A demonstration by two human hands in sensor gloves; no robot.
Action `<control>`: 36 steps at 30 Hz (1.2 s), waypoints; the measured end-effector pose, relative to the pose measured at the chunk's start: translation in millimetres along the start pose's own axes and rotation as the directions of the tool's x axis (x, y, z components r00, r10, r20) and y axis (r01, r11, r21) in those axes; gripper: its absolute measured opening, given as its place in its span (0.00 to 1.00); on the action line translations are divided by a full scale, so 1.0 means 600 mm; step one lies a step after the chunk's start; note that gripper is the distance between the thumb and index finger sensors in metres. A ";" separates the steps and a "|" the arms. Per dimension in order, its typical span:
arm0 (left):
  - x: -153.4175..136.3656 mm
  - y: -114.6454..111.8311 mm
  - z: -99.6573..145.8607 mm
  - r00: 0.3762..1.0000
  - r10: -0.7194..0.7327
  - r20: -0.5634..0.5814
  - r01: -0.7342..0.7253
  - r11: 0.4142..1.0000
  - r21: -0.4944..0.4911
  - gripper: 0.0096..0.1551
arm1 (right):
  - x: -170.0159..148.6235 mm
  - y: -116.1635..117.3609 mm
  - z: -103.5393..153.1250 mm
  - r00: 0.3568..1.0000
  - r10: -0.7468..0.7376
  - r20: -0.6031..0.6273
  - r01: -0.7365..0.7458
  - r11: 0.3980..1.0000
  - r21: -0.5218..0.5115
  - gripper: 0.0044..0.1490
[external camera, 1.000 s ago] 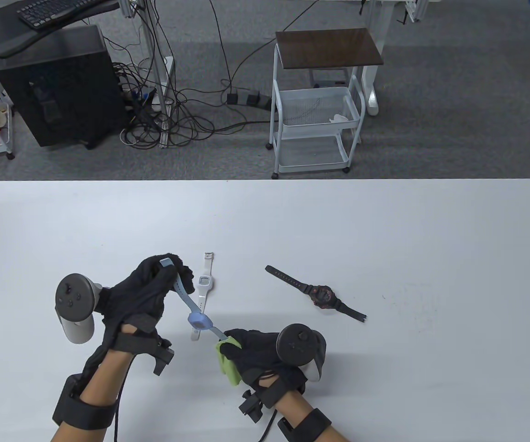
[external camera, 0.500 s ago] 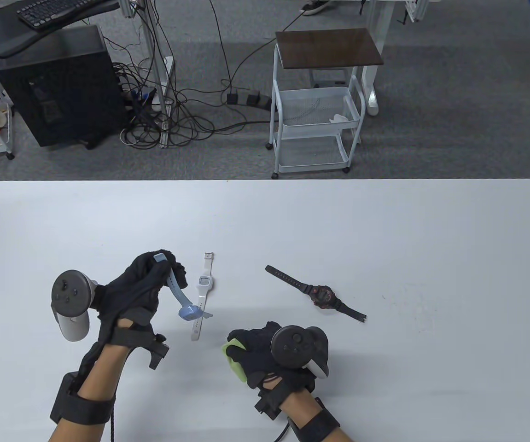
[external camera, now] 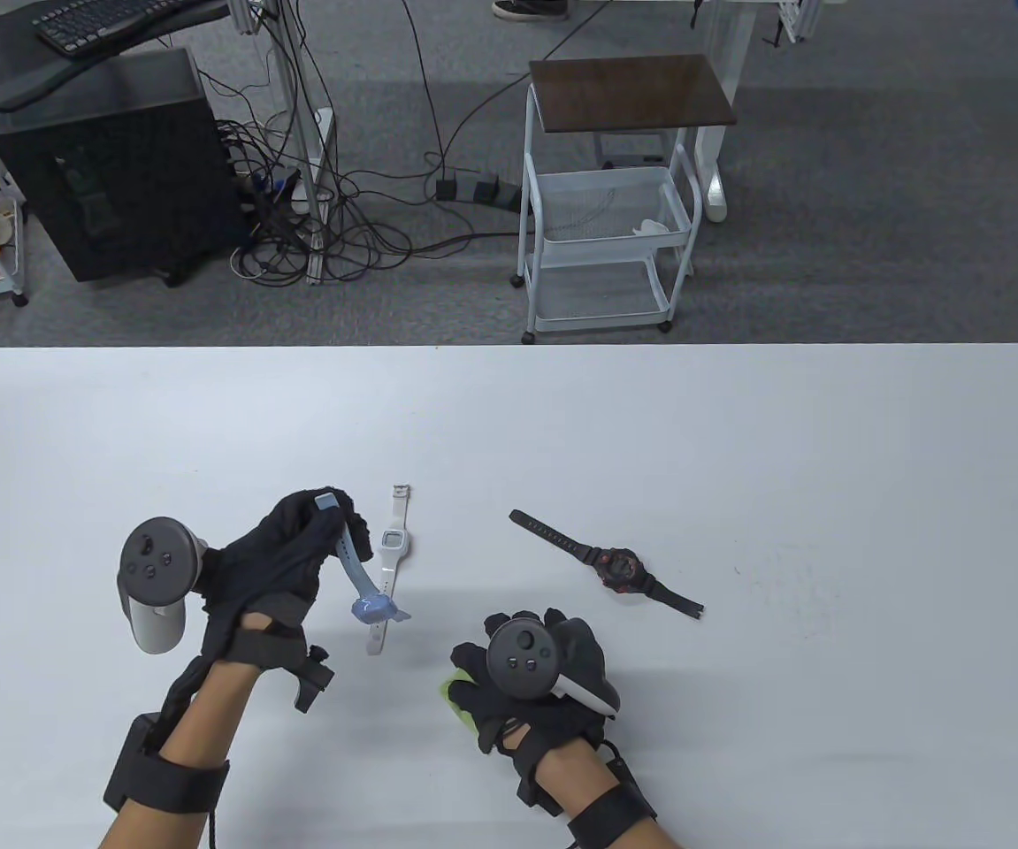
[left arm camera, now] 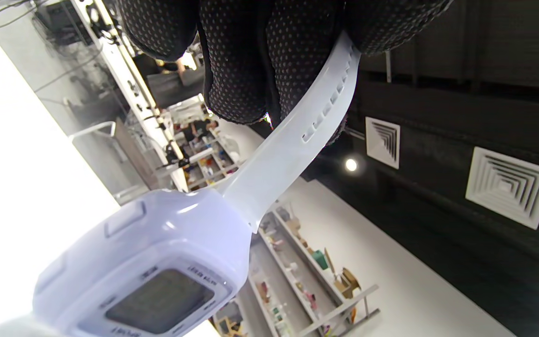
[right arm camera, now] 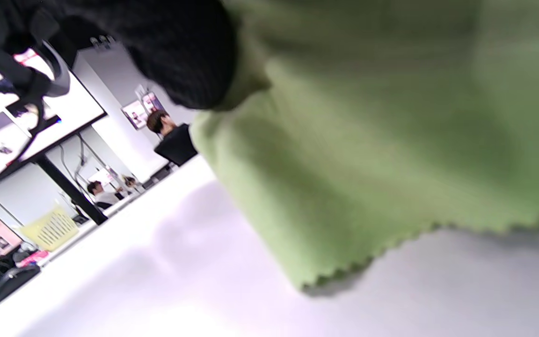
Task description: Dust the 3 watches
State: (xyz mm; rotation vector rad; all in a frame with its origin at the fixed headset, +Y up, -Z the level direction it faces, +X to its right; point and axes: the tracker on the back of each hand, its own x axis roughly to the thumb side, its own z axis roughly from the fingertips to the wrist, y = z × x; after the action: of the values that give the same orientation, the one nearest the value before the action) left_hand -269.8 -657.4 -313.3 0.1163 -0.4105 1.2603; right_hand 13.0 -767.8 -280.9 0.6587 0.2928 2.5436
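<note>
My left hand (external camera: 296, 548) pinches one strap end of a light blue watch (external camera: 371, 608), which dangles above the table with its face (left arm camera: 152, 299) turned toward the left wrist camera. Its strap (left arm camera: 297, 135) runs up between my gloved fingers (left arm camera: 251, 56). A white watch (external camera: 392, 548) lies flat just behind it. To the right lies a black watch (external camera: 619, 568) with reddish marks, stretched out diagonally. My right hand (external camera: 526, 672) holds a green cloth (external camera: 457, 694) low over the table, palm down; the cloth (right arm camera: 367, 154) fills the right wrist view.
The white table (external camera: 738, 442) is bare to the right and toward the far edge. Beyond it stand a white wire cart (external camera: 606, 221) with a brown top, a black computer case (external camera: 110, 168) and tangled cables (external camera: 332, 221) on the floor.
My right hand let the blue watch's lower strap go and drew back to the right with the cloth, turning palm down. The blue watch now hangs from my left hand alone.
</note>
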 end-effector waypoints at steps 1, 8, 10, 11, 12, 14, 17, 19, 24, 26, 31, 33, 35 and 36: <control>-0.001 -0.001 0.000 1.000 -0.001 -0.002 0.001 1.000 -0.003 0.25 | -0.001 0.002 -0.001 1.000 0.009 -0.011 -0.009 1.000 0.013 0.37; -0.003 -0.005 -0.001 1.000 -0.010 -0.009 0.010 1.000 -0.013 0.25 | -0.006 0.013 -0.005 0.999 0.033 -0.037 -0.031 0.998 0.063 0.39; -0.003 -0.006 -0.001 1.000 -0.012 -0.010 0.012 1.000 -0.015 0.24 | -0.007 0.015 -0.005 0.999 0.034 -0.042 -0.030 0.997 0.074 0.39; -0.003 -0.007 -0.001 1.000 -0.013 -0.011 0.012 1.000 -0.016 0.25 | -0.007 0.016 -0.005 0.999 0.031 -0.040 -0.028 0.997 0.072 0.40; -0.003 -0.007 -0.001 1.000 -0.013 -0.012 0.013 1.000 -0.016 0.25 | -0.007 0.016 -0.005 0.999 0.024 -0.037 -0.022 0.998 0.064 0.40; -0.003 -0.007 -0.001 1.000 -0.014 -0.013 0.014 1.000 -0.017 0.25 | -0.008 0.016 -0.005 0.999 0.023 -0.041 -0.020 0.998 0.067 0.40; -0.003 -0.007 -0.001 1.000 -0.014 -0.015 0.014 1.000 -0.015 0.25 | -0.010 0.016 -0.005 0.999 0.015 -0.049 -0.011 0.997 0.077 0.41; -0.003 -0.007 -0.001 1.000 -0.014 -0.018 0.014 1.000 -0.015 0.25 | -0.012 0.016 -0.004 0.998 0.011 -0.054 -0.006 0.997 0.083 0.42; -0.004 -0.007 -0.001 1.000 -0.017 -0.023 0.016 1.000 -0.014 0.25 | -0.015 0.013 -0.003 0.998 -0.016 -0.060 0.021 0.997 0.079 0.44; -0.004 -0.008 -0.001 1.000 -0.019 -0.024 0.018 1.000 -0.015 0.25 | -0.017 0.009 -0.002 0.998 -0.032 -0.057 0.036 0.997 0.068 0.46; -0.007 -0.010 -0.002 0.999 -0.025 -0.031 0.024 0.999 -0.021 0.25 | -0.024 0.003 0.002 0.995 -0.083 -0.054 0.086 0.995 0.055 0.49; -0.009 -0.013 -0.002 0.999 -0.031 -0.035 0.030 0.999 -0.021 0.25 | -0.027 0.001 0.003 0.992 -0.110 -0.056 0.113 0.992 0.057 0.51; -0.011 -0.016 -0.002 0.998 -0.038 -0.041 0.037 0.999 -0.026 0.25 | -0.031 -0.002 0.005 0.989 -0.138 -0.050 0.141 0.989 0.050 0.53; -0.013 -0.018 -0.003 0.998 -0.043 -0.042 0.042 0.999 -0.028 0.25 | -0.033 -0.004 0.005 0.986 -0.160 -0.048 0.162 0.986 0.045 0.54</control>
State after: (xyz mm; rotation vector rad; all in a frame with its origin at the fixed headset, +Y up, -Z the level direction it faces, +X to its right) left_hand -261.2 -667.2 -316.1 0.0745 -0.3859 1.2128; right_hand 30.7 -775.6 -286.8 0.5739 0.4081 2.4053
